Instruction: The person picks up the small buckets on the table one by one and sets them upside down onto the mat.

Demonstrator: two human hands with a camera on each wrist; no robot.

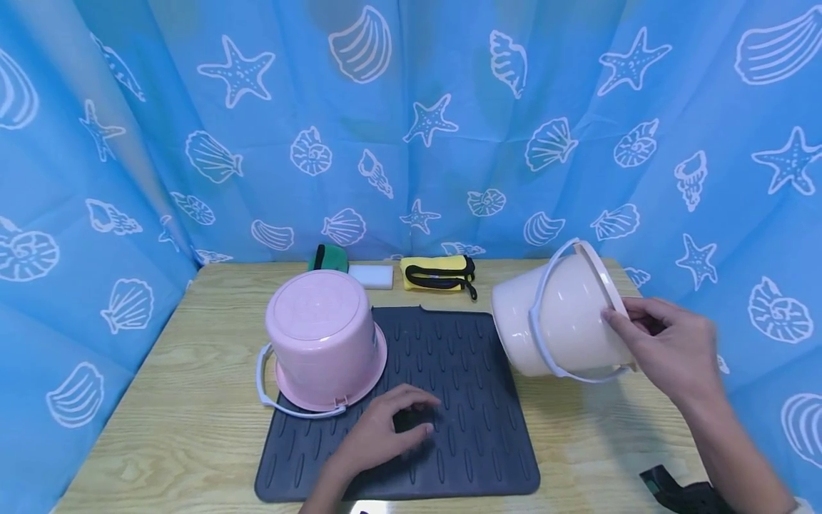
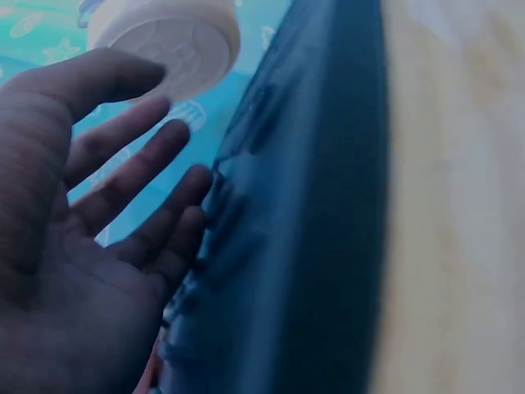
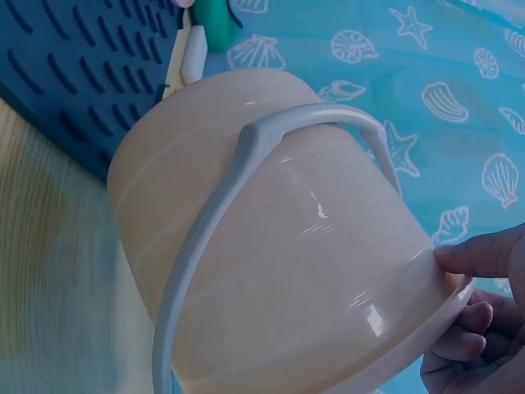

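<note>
My right hand (image 1: 674,346) pinches the rim of a cream bucket (image 1: 568,314), thumb on the outer wall and fingers inside the rim. The bucket is tipped on its side above the right of the table, its base toward the left, its pale handle (image 3: 209,230) hanging across the wall. A pink bucket (image 1: 321,335) stands upside down on the left part of a dark ridged mat (image 1: 462,428), with its grey handle lying at its rim. Low over the mat's middle is my left hand (image 1: 388,432), holding nothing, its fingers relaxed and slightly bent.
Along the table's back edge lie a green roll (image 1: 330,257), a white block (image 1: 371,277) and a folded yellow cloth (image 1: 437,273) with a black strap. A black strap-like item (image 1: 683,492) is at the front right. Blue shell-print curtain (image 1: 411,143) surrounds the wooden table (image 1: 173,400).
</note>
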